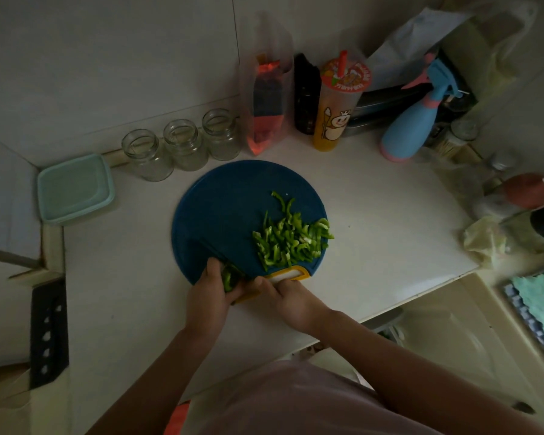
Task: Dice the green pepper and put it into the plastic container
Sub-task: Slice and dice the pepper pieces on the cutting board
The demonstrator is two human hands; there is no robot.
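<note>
A round blue cutting board (226,208) with a yellow handle (291,273) lies on the white counter. A pile of green pepper strips (291,240) sits on its right half. At the board's near edge my left hand (209,293) holds an uncut piece of green pepper (230,280) down. Right beside it, my right hand (285,298) grips a knife whose dark blade (215,253) lies across the board against that piece. The knife's handle is hidden in my fist. The pale teal plastic container (76,189), lid on, stands at the counter's far left.
Three empty glass jars (182,146) line the wall behind the board. A clear bag (266,98), a dark bottle (305,95), an orange drink cup (338,105) and a blue spray bottle (416,120) stand at the back. Bottles and a crumpled wrapper (484,240) crowd the right edge.
</note>
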